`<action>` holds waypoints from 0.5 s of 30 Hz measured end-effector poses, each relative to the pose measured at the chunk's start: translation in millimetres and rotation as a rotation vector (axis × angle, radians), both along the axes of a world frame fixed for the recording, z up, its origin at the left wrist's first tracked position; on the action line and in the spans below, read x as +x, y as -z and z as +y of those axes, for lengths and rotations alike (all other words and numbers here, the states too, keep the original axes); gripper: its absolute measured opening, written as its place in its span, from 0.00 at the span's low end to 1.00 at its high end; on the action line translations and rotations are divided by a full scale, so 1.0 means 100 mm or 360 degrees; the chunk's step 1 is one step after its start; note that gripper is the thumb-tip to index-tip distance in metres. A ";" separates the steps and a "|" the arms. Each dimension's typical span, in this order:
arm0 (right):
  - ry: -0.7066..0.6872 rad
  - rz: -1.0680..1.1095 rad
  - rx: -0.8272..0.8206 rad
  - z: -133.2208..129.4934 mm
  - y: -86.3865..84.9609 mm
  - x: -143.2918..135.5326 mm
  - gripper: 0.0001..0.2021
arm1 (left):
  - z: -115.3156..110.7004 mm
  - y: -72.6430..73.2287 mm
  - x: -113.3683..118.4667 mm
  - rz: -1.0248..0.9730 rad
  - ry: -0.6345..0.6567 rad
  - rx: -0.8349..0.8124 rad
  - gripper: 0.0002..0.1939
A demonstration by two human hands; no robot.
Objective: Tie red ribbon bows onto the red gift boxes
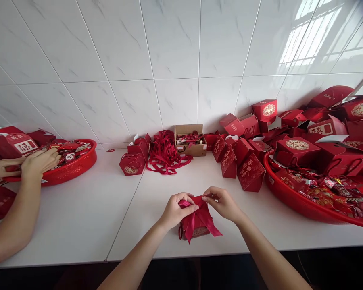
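Note:
A small red box (199, 231) with a gold pattern stands near the table's front edge. A dark pink ribbon (206, 219) is looped on top of it, two tails hanging down over its front. My left hand (179, 208) pinches the ribbon at the box's upper left, thumb and fingers together. On the upper right, my right hand (221, 202) has its thumb and forefinger closed on the ribbon. The knot area between the hands is partly hidden by my fingers.
Behind lie a ribbon pile (163, 150), a cardboard box (190, 151) and red boxes (133, 161). At right, a red basket (293, 203) of sweets sits before many boxes. Another person's hands (40, 163) reach over a red basket (75, 172) at left.

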State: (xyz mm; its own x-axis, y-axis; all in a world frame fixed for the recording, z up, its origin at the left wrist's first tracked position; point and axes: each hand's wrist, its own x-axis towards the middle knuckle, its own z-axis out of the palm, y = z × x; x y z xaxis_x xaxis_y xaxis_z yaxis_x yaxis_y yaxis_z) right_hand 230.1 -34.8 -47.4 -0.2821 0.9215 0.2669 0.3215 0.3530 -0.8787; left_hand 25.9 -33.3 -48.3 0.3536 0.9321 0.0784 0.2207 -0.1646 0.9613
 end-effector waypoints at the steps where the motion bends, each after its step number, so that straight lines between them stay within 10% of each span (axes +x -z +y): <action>1: 0.0014 0.0014 0.0001 0.00 0.01 0.00 0.11 | 0.00 0.01 0.00 -0.0006 0.0011 0.0018 0.10; 15: 0.0202 0.0237 -0.0064 -0.05 0.18 -0.05 0.18 | 0.00 0.05 -0.02 -0.0051 0.0076 0.0094 0.12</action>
